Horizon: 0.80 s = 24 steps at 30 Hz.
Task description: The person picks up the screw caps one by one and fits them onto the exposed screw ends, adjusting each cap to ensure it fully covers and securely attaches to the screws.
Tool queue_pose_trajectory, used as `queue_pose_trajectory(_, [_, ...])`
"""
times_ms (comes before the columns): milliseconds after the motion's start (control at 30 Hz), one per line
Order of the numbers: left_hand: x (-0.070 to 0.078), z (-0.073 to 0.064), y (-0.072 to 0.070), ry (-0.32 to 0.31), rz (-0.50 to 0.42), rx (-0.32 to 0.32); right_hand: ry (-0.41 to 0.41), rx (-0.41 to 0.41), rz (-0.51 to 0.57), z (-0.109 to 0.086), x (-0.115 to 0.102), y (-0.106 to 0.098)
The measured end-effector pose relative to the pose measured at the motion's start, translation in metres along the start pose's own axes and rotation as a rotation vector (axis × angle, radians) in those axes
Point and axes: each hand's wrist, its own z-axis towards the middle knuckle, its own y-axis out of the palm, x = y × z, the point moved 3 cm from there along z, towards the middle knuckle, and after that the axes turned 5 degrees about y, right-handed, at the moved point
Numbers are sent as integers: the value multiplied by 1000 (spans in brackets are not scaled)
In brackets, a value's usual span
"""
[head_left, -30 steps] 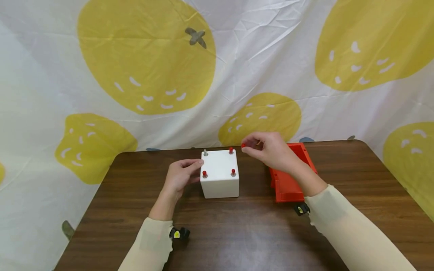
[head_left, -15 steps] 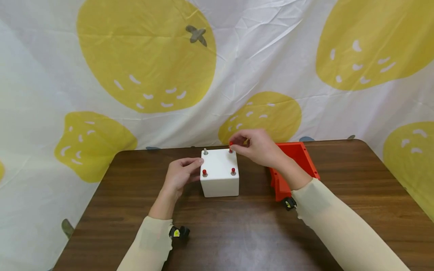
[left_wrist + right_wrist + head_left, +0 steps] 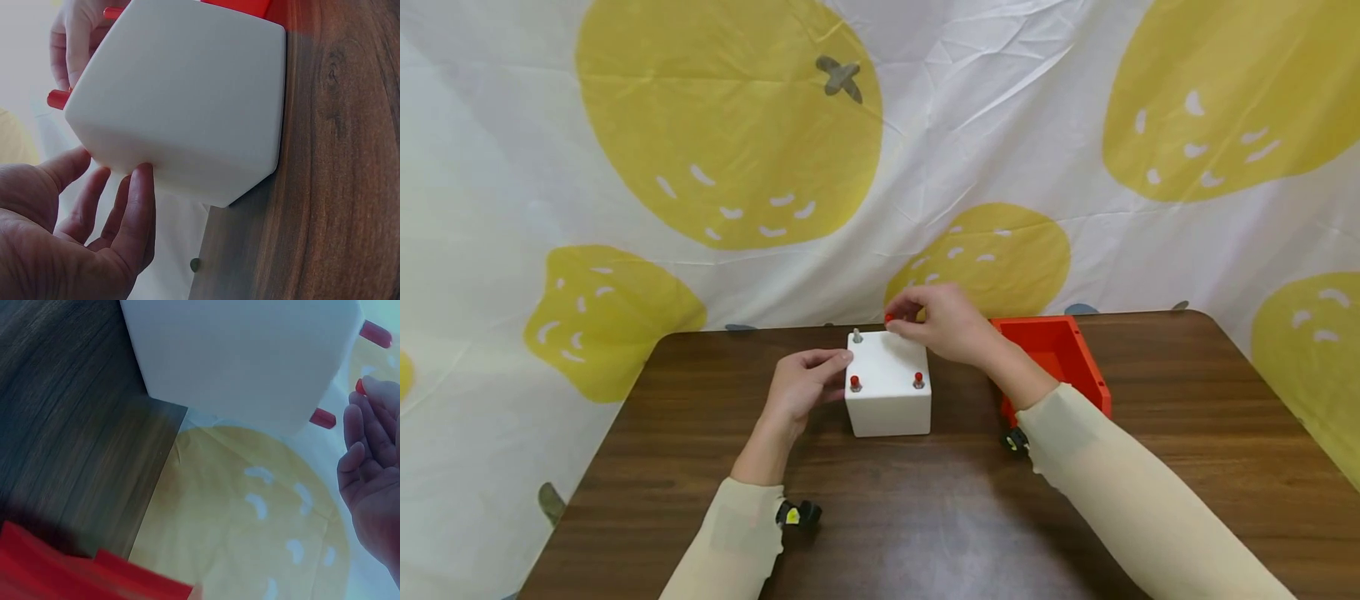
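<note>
White cube (image 3: 887,392) sat on the brown table (image 3: 925,517), near its middle, with the red bin (image 3: 1060,358) just to its right at the far edge.

Left hand (image 3: 801,387) rested against the cube's left face. Fingers were gently curved rather than clenched; in the left wrist view the fingertips (image 3: 142,181) touched the cube's lower edge and the thumb lay apart from them, so the hand braced the cube without wrapping it.

Right hand (image 3: 943,321) hovered over the cube's far edge. Thumb and forefinger were closed in a pinch on a small red peg (image 3: 889,317), held just right of the bare grey pin (image 3: 857,336) at the far-left corner. Remaining fingers were loosely curled.

Red pegs stood at the near-left corner (image 3: 853,382) and near-right corner (image 3: 917,380). The far-right corner was hidden behind the right hand.
</note>
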Motion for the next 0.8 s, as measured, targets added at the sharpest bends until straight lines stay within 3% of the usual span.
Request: queue_pose_trajectory(800, [-1,-2,1,26,-14,-18,7,-81,45,26,-7,26])
